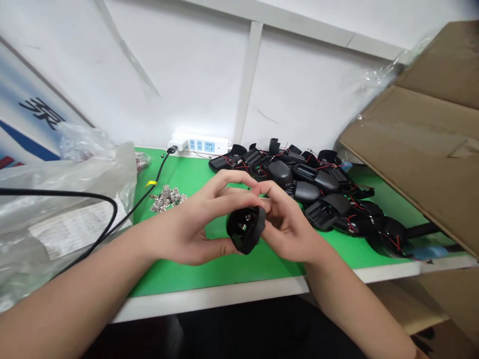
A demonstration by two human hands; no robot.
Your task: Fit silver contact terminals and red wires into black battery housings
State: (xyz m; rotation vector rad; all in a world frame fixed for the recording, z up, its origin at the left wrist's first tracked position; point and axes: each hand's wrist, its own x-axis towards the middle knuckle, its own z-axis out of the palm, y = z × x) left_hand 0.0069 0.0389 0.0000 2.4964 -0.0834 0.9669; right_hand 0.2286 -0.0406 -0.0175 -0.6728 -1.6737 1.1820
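Observation:
A black plastic housing [245, 229] is held above the green table mat, its hollow side facing me, with small metal and light-coloured parts inside. My left hand [204, 222] grips it from the left, thumb at the lower edge and fingers over the top. My right hand [286, 219] closes round its right side, fingertips meeting those of my left hand at the top. What the right fingertips touch behind the housing is hidden. Small silver metal pieces [167, 198] lie in a pile left of my hands.
Many black housings [325, 179] with red wires are heaped at the right on the green mat [179, 276]. A white power strip [209, 144] with a black cable [159, 174] stands by the wall. Plastic bags [123, 172] lie left; a cardboard box [422, 134] leans at right.

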